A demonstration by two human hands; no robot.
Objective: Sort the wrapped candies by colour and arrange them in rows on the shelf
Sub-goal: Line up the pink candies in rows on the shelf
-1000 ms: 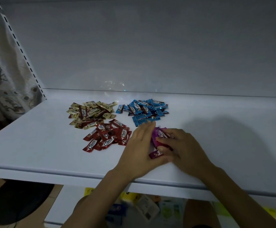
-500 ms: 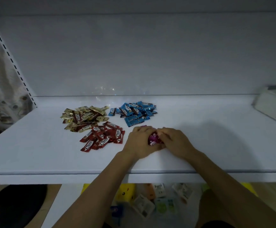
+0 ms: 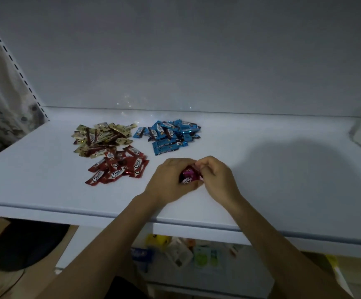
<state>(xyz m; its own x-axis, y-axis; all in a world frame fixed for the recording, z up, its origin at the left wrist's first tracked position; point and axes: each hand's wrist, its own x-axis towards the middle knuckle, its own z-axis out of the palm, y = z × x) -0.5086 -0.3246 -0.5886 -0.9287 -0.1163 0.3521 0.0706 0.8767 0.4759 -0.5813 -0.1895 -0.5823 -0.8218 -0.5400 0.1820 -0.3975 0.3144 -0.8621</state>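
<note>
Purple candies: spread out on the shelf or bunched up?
Bunched: the purple candies sit clumped between the left hand and right hand.

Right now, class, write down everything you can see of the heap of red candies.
The red candies lie in a loose, overlapping heap on the white shelf, not in rows. Each is a small flat oblong packet in shiny red foil-like wrap with white "Choco" lettering. They point in different directions. The heap's far edge meets the gold candies; the blue candies lie apart, farther back and to the right. Neither the left hand nor the right hand touches it.
</note>
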